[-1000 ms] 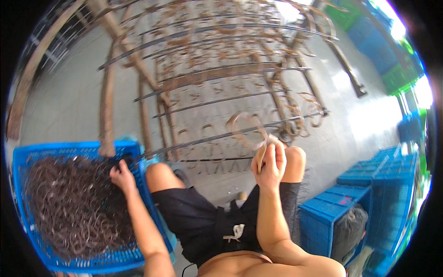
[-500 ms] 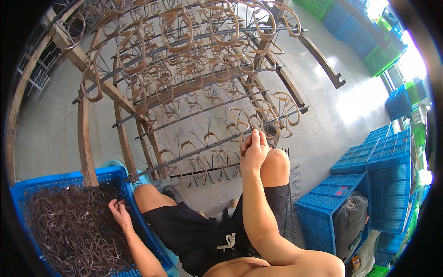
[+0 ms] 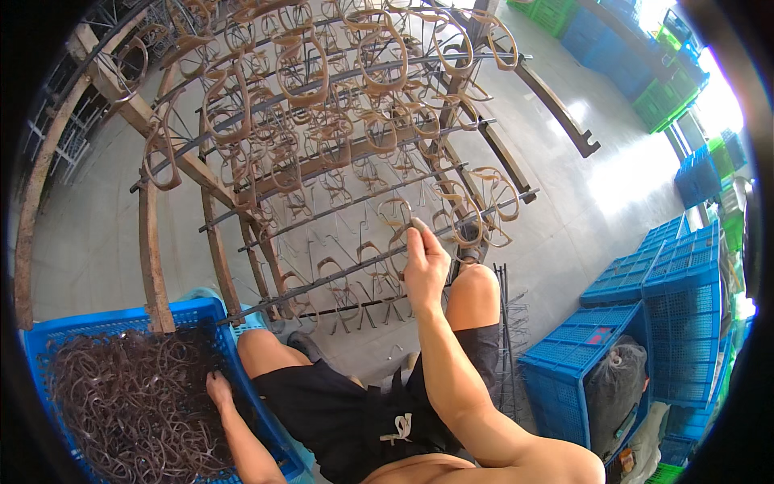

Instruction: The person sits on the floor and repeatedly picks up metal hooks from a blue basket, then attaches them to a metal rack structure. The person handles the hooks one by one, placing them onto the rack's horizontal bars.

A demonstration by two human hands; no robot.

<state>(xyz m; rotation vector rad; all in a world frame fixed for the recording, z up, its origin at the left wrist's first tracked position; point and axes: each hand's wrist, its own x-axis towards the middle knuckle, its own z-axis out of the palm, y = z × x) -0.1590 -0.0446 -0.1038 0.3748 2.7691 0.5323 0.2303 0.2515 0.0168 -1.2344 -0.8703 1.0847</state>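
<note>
A glossy brown loop (image 3: pixel 409 211) is pinched between thumb and fingers of the right hand (image 3: pixel 426 262), near a slim dark rod (image 3: pixel 254 309) hung with similar loops. Rough, squared wooden posts (image 3: pixel 151 258) noted. Dark, curled strips (image 3: pixel 137 403) are heaped in a perforated blue plastic basket (image 3: pixel 76 323); the left hand (image 3: pixel 218 389) is lowered to their edge, grip undetermined.

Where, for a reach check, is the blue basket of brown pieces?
The blue basket stands lower left in the head view, beside the left knee.
</note>
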